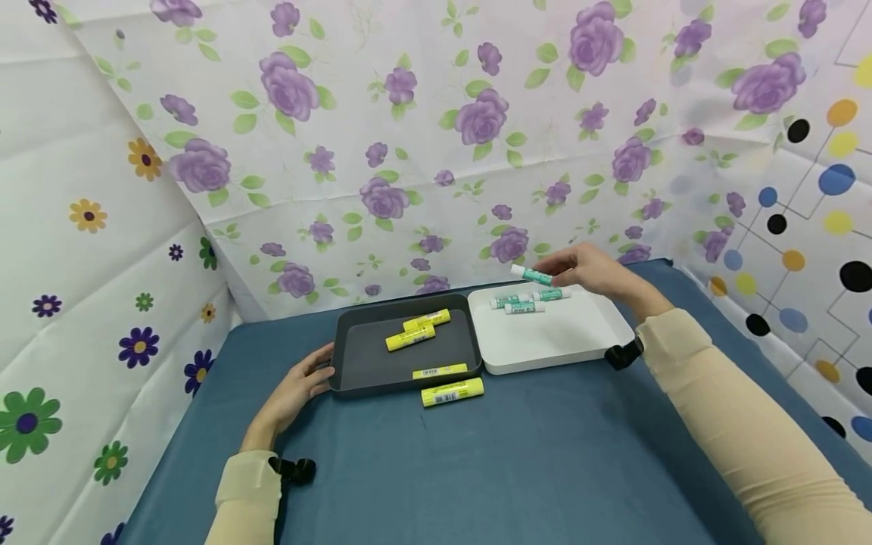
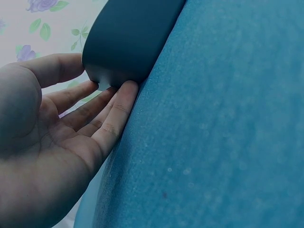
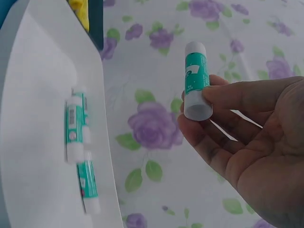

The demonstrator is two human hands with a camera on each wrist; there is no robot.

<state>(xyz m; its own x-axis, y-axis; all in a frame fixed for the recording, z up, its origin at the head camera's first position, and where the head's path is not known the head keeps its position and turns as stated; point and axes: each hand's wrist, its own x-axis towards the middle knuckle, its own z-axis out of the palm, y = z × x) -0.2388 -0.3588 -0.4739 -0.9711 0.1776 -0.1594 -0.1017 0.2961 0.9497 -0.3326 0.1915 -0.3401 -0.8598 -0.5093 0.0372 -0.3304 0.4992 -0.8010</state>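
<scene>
My right hand [image 1: 589, 271] pinches a green-and-white glue stick [image 1: 531, 275] between thumb and fingers, above the back of the white tray [image 1: 565, 341]. In the right wrist view the held glue stick [image 3: 196, 80] stands nearly upright, apart from the tray. Several like it [image 1: 524, 308] lie together inside, towards the tray's left end. Nearly straight, the fingers of my left hand [image 1: 294, 390] touch the left end of the dark grey tray [image 1: 361, 356]. The left wrist view shows its fingertips and thumb against that tray's end wall [image 2: 128, 42].
Yellow glue sticks [image 1: 411, 337] lie in the grey tray. Another yellow one [image 1: 453, 392] rests on the blue cloth [image 1: 518, 454], just before the tray's front edge. Both trays stand side by side, close to a flowered curtain [image 1: 409, 151] behind the table.
</scene>
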